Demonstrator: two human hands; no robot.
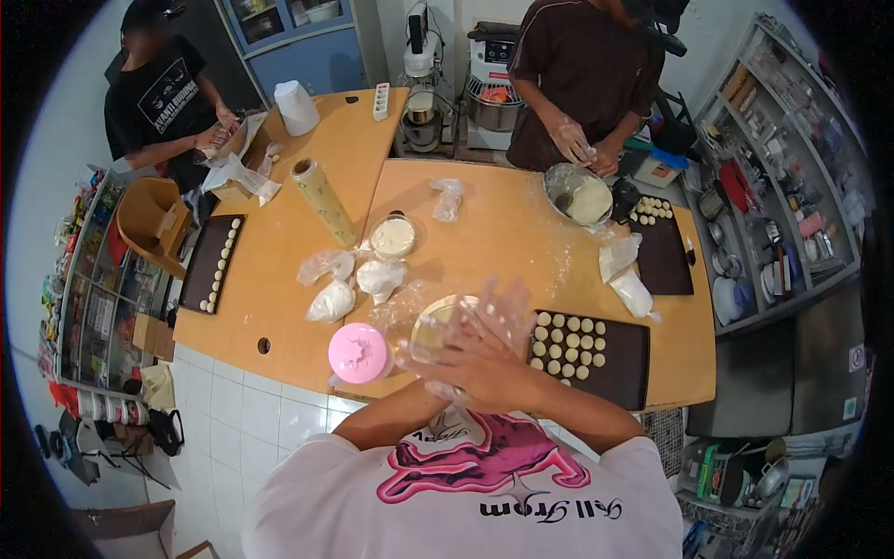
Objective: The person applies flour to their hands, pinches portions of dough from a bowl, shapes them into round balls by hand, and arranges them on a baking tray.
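Note:
My two hands cross over a round bowl (426, 328) at the table's near edge. My right hand (458, 358) reaches leftward with its fingers stretched out, and clear plastic shows around it. My left hand (498, 317) seems to pass beneath it and is smeared by motion, so its fingers are unclear. Much of the bowl is hidden by the hands. Left of them stands a pink-lidded container (359, 353). To the right, a dark baking tray (626, 368) carries rows of small round pale dough pieces (570, 345).
Bags of white powder (331, 302), a tub of white powder (393, 238) and a film roll (324, 201) lie left of centre. Opposite, a person (582, 93) handles dough by a metal bowl (577, 194). Another person (168, 102) works at a box. More trays (202, 265) flank the table.

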